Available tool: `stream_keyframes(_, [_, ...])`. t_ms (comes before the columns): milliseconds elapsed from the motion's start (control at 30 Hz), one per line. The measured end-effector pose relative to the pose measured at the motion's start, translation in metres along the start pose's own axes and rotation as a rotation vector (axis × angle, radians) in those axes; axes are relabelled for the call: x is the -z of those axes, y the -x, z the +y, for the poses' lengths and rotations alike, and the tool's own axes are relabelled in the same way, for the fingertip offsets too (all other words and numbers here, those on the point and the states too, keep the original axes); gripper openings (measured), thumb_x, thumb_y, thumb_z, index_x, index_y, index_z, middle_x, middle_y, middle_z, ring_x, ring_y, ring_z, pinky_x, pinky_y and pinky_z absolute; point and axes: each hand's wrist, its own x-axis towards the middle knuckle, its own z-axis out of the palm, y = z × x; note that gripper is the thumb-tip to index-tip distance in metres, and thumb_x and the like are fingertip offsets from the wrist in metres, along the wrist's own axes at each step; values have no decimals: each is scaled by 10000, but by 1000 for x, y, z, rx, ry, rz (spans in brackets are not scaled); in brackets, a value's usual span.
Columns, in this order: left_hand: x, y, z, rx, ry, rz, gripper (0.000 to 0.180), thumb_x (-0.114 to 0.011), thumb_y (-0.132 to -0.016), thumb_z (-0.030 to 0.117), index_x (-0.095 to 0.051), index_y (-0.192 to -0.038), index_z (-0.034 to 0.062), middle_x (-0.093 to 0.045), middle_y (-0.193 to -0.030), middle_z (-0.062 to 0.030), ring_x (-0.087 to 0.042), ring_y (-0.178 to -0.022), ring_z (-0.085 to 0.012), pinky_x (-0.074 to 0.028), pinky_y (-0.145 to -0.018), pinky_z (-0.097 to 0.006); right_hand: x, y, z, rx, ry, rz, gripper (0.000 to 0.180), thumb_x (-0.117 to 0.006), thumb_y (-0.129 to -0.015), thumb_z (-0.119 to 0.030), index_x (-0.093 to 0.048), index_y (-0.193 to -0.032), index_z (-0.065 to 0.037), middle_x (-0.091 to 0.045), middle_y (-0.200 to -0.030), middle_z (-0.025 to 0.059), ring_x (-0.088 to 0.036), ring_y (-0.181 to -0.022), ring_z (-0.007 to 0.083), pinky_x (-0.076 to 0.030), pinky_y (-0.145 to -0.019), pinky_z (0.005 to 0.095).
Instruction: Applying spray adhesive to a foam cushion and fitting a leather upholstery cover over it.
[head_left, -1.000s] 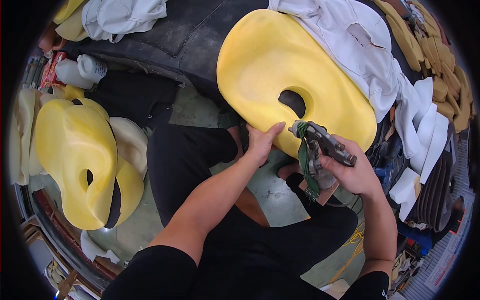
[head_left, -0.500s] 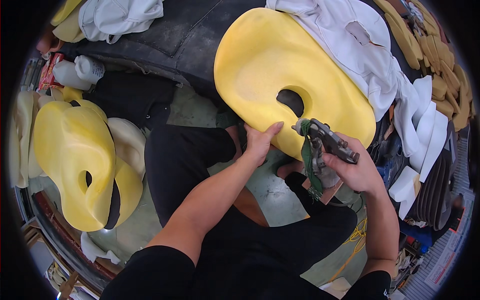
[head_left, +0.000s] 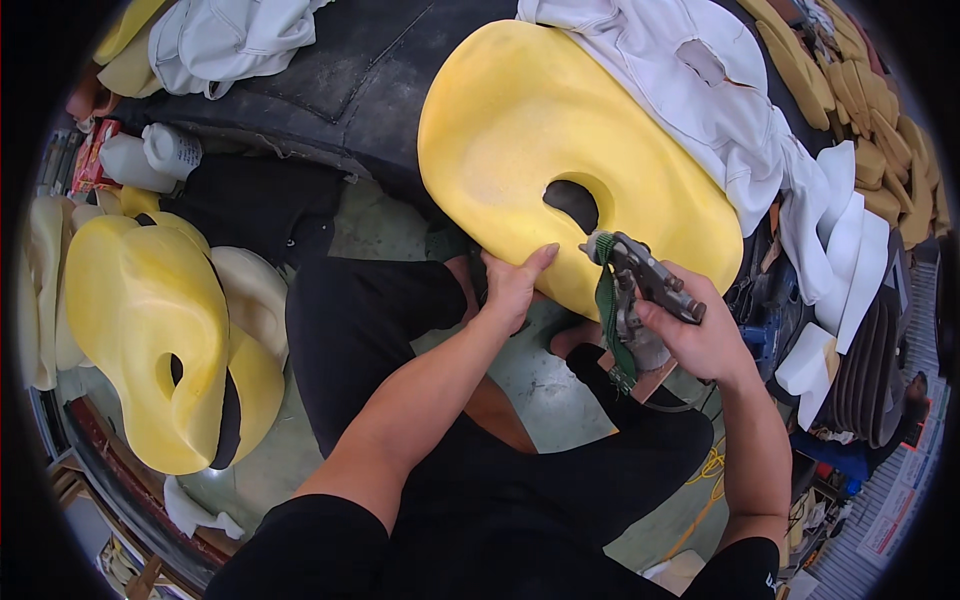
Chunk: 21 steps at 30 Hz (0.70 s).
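A large yellow foam seat cushion [head_left: 500, 130] with a hole in it lies on the black padded surface in front of me. My left hand [head_left: 513, 285] grips its near edge, thumb on top and fingers hidden underneath. In my right hand [head_left: 695, 330] is a metal spray gun [head_left: 645, 275], its nozzle pointing left over the cushion just below the hole. A green strip of cloth [head_left: 608, 315] hangs from the front of the gun. My right fingers are wrapped round its handle.
White upholstery covers [head_left: 660, 80] lie along the cushion's far right side. More yellow foam cushions [head_left: 140, 330] are stacked at the left, near white plastic jugs [head_left: 170, 150]. Tan foam pieces [head_left: 870, 120] pile up at the far right. A yellow cord [head_left: 700, 515] runs across the floor.
The whole view has shifted slightly. Both hands keep their holds on the cushion and the spray gun, and the nozzle stays close to the hole.
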Motion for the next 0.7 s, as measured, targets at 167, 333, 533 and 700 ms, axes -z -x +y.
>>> stream_keyframes(167, [-3,3,4,20,71,-54,913,-886,-878,171,-208,-1475,38,-519,-1408,-216,-663,-1214,-336,-671,-864,-506,0,19,8,10,8,47,142,-723,-949,-106,-660,-1032,-11,-644,-800,69,-591,-768,163,-497,-745,327])
stream_keyframes(333, [2,1,1,35,36,-47,917,-883,-883,187,-202,-1480,41,-516,-1409,-222,-668,-1210,-345,-675,-846,-514,0,26,6,-44,-76,15,137,-722,-943,-94,-656,-1021,-3,-628,-785,67,-573,-758,152,-489,-735,327])
stream_keyframes(533, [1,2,3,52,26,-64,917,-882,-885,199,-202,-1480,43,-513,-1415,-223,-668,-1210,-352,-677,-818,-546,4,32,16,-9,-13,55,145,-723,-938,-86,-662,-1036,0,-624,-779,74,-570,-759,152,-490,-735,327])
stream_keyframes(700, [4,1,3,53,33,-89,910,-878,-890,197,-203,-1481,52,-513,-1418,-219,-670,-1207,-354,-677,-813,-554,1,33,16,41,-19,32,135,-733,-934,-78,-649,-1023,-21,-590,-793,-3,-509,-747,94,-445,-696,281])
